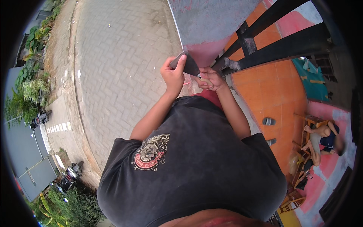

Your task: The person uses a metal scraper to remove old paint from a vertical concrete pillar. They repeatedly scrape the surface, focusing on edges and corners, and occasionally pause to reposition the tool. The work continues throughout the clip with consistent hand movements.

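Putty knife point(192, 67) at twelve o'clock: we hold its broad blade clamped in our left hand point(174, 75), right hand's point(214, 79) fingers closed on the pale handle; paving point(124, 49) at eleven, orange tiles point(280, 98) at three.

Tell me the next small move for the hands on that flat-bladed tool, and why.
Probably ease the left hand off the blade, leaving the right hand on the handle. The left thumb lies against the blade's face and covers part of it, while the right hand's grip on the handle looks enough to support the tool.
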The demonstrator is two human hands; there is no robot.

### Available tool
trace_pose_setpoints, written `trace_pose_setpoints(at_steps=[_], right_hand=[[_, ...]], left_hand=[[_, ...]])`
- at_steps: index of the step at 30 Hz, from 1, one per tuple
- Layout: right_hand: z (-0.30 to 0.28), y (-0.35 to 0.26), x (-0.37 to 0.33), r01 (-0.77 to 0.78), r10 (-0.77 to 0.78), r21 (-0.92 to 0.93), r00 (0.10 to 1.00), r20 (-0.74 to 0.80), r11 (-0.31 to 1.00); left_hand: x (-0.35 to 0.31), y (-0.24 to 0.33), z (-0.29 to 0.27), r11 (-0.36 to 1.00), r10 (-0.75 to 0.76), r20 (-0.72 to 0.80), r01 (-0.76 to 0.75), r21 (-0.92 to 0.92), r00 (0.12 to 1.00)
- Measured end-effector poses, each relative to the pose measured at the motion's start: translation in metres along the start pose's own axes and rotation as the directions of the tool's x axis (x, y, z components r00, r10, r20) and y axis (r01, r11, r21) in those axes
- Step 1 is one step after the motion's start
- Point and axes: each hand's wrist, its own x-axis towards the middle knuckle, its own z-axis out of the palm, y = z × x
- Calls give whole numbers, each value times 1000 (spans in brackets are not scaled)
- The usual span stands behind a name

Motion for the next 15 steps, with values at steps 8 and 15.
trace_pose_setpoints(at_steps=[8, 15], right_hand=[[3, -12, 1, 3, 0, -106, 999, 33, 994], [36, -39, 48, -71, 73, -177, 997, 3, 982]], left_hand=[[-1, 2, 0, 998, -29, 10, 30, -60, 1000], [34, 32, -10, 980, 115, -144, -136, -148, 983]])
